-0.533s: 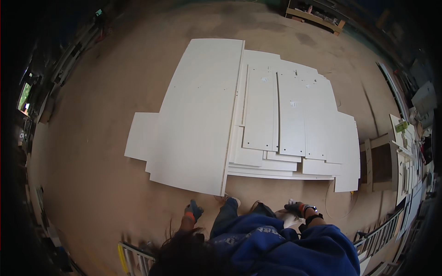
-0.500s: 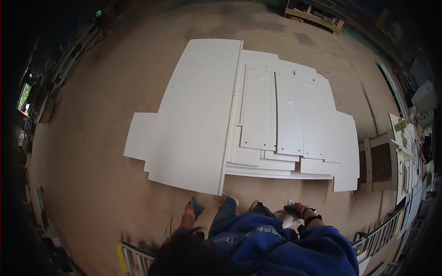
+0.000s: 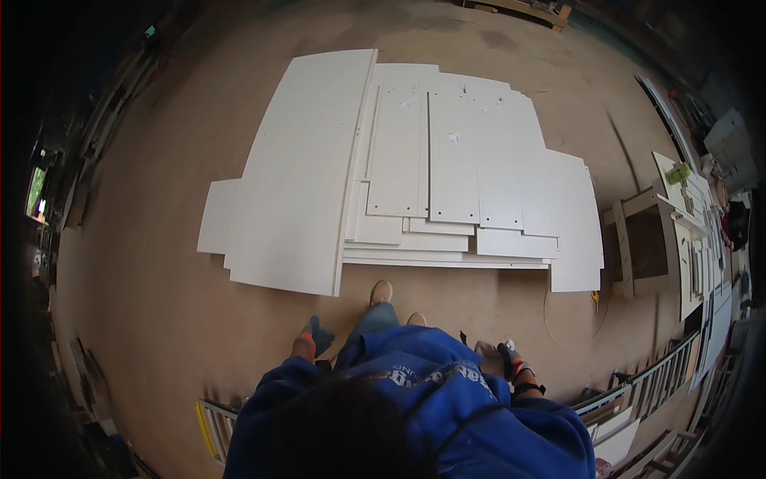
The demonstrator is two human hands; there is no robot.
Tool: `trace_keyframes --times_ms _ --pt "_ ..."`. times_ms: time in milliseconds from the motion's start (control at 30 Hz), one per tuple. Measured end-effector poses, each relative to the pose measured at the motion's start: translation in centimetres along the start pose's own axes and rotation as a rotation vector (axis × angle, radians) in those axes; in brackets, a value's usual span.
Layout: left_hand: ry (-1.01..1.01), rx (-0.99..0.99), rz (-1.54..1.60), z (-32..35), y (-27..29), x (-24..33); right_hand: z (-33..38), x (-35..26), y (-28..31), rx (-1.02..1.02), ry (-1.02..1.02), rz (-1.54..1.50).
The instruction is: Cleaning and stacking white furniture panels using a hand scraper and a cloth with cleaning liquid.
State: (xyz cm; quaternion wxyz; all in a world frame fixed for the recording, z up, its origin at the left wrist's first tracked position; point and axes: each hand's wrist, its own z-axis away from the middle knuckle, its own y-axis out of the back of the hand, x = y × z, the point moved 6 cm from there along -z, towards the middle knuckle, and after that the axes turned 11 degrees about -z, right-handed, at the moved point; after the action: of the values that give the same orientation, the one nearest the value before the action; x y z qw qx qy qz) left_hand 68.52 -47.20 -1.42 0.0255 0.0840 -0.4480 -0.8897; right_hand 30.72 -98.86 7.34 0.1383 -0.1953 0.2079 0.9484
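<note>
The left hand (image 3: 316, 335), in a dark glove with an orange cuff, hangs at the person's side, fingers loosely curled, holding nothing that shows. The right hand (image 3: 506, 359), gloved alike, seems to grip a small pale object, too blurred to name. Both are well apart from the flat white drilled furniture panels (image 3: 447, 160), which lie overlapping on the brown workshop floor (image 3: 159, 303) just beyond the person's tan shoes (image 3: 381, 291). By my judgement the boards are only laid out; none is joined yet.
</note>
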Motion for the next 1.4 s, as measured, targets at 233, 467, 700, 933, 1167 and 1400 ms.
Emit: trace_keyframes --times_ms 233,467,700,933,1167,1400 --pt "-0.288 0.142 -0.111 -3.2 5.2 -4.8 4.0 6.6 -3.0 0.079 -0.005 -0.518" --pt "0.414 -0.090 1.299 -16.8 8.2 -18.6 7.2 10.1 -11.6 -0.065 0.001 -1.543" --pt "0.436 -0.436 1.278 -32.6 25.0 -8.8 19.6 12.9 -17.6 0.751 0.192 -0.960" --pt "-0.758 -0.178 -0.199 -41.0 31.3 11.3 27.0 18.6 -33.7 1.107 -0.101 -1.408" --pt "-1.103 -0.146 -0.342 -31.7 39.5 38.0 29.1 16.8 -49.6 1.352 -0.401 -1.857" --pt "-1.052 -0.505 -0.206 -30.3 38.0 50.7 26.9 13.5 -53.9 1.572 -0.527 -2.042"
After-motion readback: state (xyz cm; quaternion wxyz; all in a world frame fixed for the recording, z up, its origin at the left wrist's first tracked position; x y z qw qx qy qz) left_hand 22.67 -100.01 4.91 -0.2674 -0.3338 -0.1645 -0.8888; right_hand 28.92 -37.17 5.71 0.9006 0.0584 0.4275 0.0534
